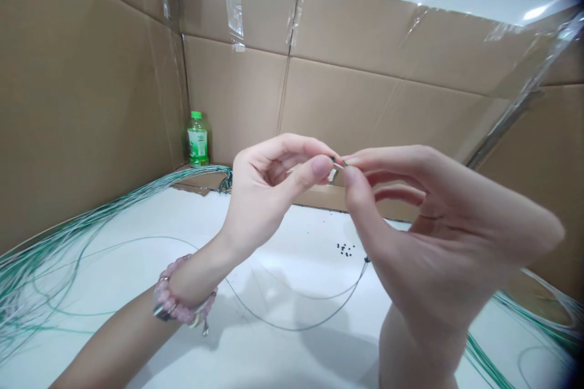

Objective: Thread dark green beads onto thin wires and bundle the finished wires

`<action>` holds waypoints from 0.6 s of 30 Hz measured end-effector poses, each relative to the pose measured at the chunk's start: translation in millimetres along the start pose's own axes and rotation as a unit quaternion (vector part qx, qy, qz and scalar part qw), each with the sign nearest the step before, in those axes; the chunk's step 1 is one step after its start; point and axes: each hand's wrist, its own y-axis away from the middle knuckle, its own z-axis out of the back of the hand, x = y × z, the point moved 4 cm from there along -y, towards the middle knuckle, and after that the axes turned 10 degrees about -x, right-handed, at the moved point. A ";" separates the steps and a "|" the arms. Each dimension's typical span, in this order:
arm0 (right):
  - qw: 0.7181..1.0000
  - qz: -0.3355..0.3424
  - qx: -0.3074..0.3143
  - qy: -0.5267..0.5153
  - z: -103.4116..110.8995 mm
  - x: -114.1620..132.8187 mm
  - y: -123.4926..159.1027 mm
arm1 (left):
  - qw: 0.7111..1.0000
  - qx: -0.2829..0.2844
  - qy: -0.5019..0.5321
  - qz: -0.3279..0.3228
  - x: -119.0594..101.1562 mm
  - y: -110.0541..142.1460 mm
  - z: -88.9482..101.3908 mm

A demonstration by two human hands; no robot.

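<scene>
Cardboard walls (365, 103) edging white tabletop (296, 237), open room below, left hand (267, 191) and right hand (424, 225) pinching wire (338, 165).

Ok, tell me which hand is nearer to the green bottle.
Left. The left hand is in front of the green bottle and to its right; the right hand is also in front, but much farther right.

The wires (132, 197) are green and white, the table (283, 243) plain white, the small pieces (345, 250) black. The bracelet beads (182, 314) are pink, the cardboard walls (237, 91) brown, the bottle cap (196, 115) bright green.
</scene>
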 end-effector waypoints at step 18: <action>0.991 0.072 0.029 0.109 4.9 8.2 2.0 | 0.997 -0.007 -0.076 -0.028 1.2 5.1 -1.7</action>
